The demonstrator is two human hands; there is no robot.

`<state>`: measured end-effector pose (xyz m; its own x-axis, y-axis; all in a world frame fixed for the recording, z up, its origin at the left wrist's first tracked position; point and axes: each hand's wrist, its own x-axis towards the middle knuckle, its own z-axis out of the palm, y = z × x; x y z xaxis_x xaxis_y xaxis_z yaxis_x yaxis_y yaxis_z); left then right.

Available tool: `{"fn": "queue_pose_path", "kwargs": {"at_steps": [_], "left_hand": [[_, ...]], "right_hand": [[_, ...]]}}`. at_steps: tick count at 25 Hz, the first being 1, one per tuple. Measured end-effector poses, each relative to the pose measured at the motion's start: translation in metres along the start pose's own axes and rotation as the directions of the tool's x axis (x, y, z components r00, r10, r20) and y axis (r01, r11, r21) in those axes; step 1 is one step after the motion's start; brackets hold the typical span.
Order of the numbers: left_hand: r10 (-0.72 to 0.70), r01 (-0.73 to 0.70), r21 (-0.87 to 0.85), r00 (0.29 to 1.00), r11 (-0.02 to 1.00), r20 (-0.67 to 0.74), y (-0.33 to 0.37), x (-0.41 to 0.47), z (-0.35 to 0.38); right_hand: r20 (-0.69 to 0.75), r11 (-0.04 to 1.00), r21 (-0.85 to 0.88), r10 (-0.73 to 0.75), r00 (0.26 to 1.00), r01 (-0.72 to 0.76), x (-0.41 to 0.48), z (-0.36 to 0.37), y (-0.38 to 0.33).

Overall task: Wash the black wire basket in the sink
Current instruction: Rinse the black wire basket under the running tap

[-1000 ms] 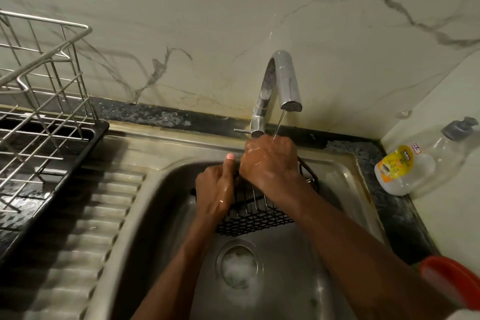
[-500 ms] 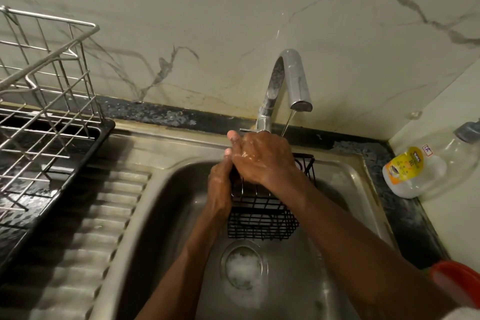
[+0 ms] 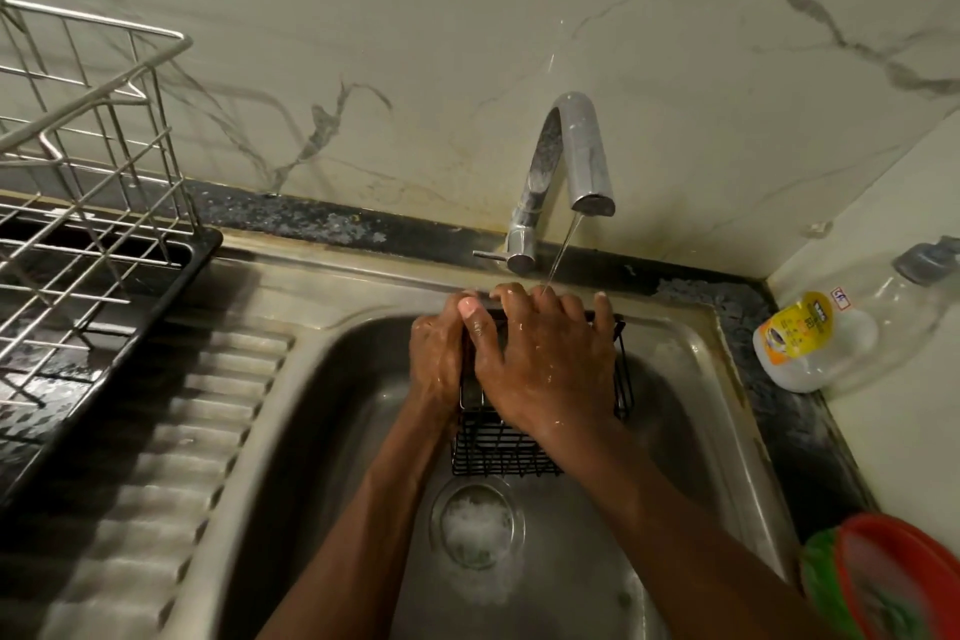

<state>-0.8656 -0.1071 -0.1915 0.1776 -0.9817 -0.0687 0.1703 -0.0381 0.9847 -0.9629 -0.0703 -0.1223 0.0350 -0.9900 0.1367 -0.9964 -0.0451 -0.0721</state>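
Observation:
The black wire basket is held up inside the steel sink, under the chrome tap. A thin stream of water falls from the spout onto my right hand. That hand lies spread over the basket's top with its fingers hooked over the far rim. My left hand grips the basket's left side, thumb up along the edge. Both hands are wet. Most of the basket's upper part is hidden under my hands.
A foamy drain sits below the basket. A metal dish rack on a black tray stands at the left beside the ribbed drainboard. A clear soap bottle lies at the right, and a red and green plastic item at the lower right.
The basket has been turned and lifted nearer the tap. My right hand went from gripping its top to lying spread over it, and my left hand moved up along the left side.

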Motion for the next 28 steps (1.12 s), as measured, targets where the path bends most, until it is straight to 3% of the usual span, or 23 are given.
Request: {"fn": "queue_pose_path", "kwargs": {"at_steps": [5, 8, 11, 12, 13, 16, 18, 20, 22, 24, 26, 28], "left_hand": [[-0.106, 0.104, -0.074, 0.994, 0.992, -0.028, -0.003, -0.004, -0.003], [-0.165, 0.157, -0.092, 0.982, 0.983, -0.095, 0.000, 0.000, 0.001], [-0.103, 0.108, 0.073, 0.992, 0.991, -0.078, 0.004, 0.004, 0.001], [-0.083, 0.091, 0.118, 0.994, 0.989, -0.073, 0.005, 0.002, 0.001], [-0.081, 0.089, 0.101, 0.993, 0.991, -0.080, 0.004, -0.002, 0.001], [-0.107, 0.102, -0.077, 0.992, 0.992, -0.060, 0.007, -0.007, -0.001], [-0.103, 0.098, -0.076, 0.993, 0.992, -0.060, 0.006, -0.007, 0.002], [-0.119, 0.115, -0.043, 0.990, 0.992, -0.081, 0.005, -0.004, 0.005], [-0.113, 0.107, -0.051, 0.986, 0.993, -0.120, 0.005, 0.001, 0.003], [-0.117, 0.119, 0.006, 0.986, 0.993, -0.117, 0.004, 0.002, -0.001], [-0.149, 0.152, 0.007, 0.980, 0.988, -0.134, 0.004, 0.001, -0.004], [-0.172, 0.165, -0.071, 0.978, 0.984, -0.116, 0.010, -0.004, -0.003]], "right_hand": [[0.194, 0.982, 0.004, 0.187, 0.963, -0.191, 0.052, -0.015, -0.006], [0.081, 0.994, 0.019, 0.110, 0.991, -0.112, 0.038, -0.003, -0.010], [-0.138, 0.999, 0.017, -0.038, 0.990, 0.040, -0.006, 0.009, -0.010], [-0.152, 0.997, 0.012, -0.070, 0.986, 0.072, -0.005, 0.006, -0.007], [-0.128, 0.997, 0.019, -0.076, 0.989, 0.079, 0.001, 0.000, -0.006], [0.135, 0.997, -0.024, -0.065, 0.989, 0.069, 0.039, -0.014, -0.010], [0.311, 0.996, -0.049, 0.089, 0.946, -0.077, 0.066, -0.020, -0.008], [0.303, 0.984, -0.046, 0.179, 0.936, -0.173, 0.073, -0.013, -0.009], [0.039, 0.997, 0.035, 0.066, 0.997, -0.068, 0.052, 0.000, -0.018], [-0.145, 0.981, 0.022, -0.187, 0.972, 0.192, 0.029, 0.004, -0.025], [-0.048, 0.940, 0.012, -0.340, 0.939, 0.341, 0.029, -0.002, -0.018], [0.138, 0.930, 0.092, -0.365, 0.921, 0.355, 0.049, -0.013, -0.007]]}}
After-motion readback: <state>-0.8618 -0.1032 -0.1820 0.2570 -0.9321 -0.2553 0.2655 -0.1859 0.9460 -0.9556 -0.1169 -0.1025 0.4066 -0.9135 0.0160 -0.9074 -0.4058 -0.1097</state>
